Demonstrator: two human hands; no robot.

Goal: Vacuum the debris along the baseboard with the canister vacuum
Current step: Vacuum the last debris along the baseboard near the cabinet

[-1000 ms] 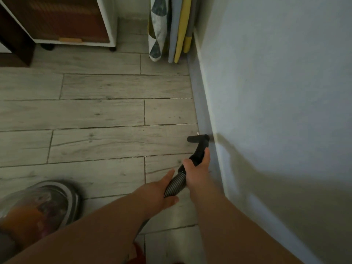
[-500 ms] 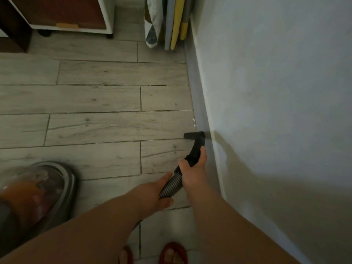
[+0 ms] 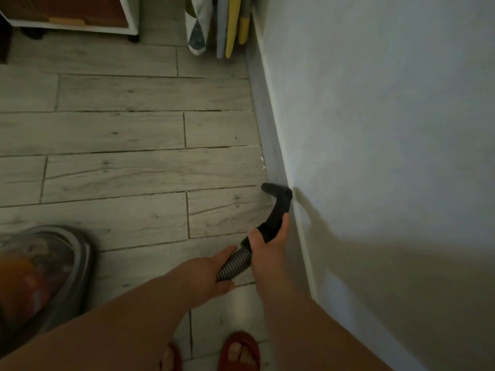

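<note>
Debris (image 3: 263,162) beside baseboard (image 3: 267,129), just beyond nozzle (image 3: 278,202); right grip (image 3: 267,246) clasping nozzle, left grip (image 3: 210,273) clasping hose (image 3: 235,263)

head view, looking steeply down, close

Pale grey wood-grain plank floor (image 3: 120,135), small white scraps of debris (image 3: 262,162) beside the grey baseboard (image 3: 263,116), clear-domed canister vacuum (image 3: 53,263) near left, white wheeled cabinet (image 3: 128,16), upright yellow and patterned boards (image 3: 231,28) far corner, red sandals (image 3: 238,352) nearest.

open floor (image 3: 134,135) ahead, wall (image 3: 375,129) right, leaning boards (image 3: 230,25) beyond
</note>
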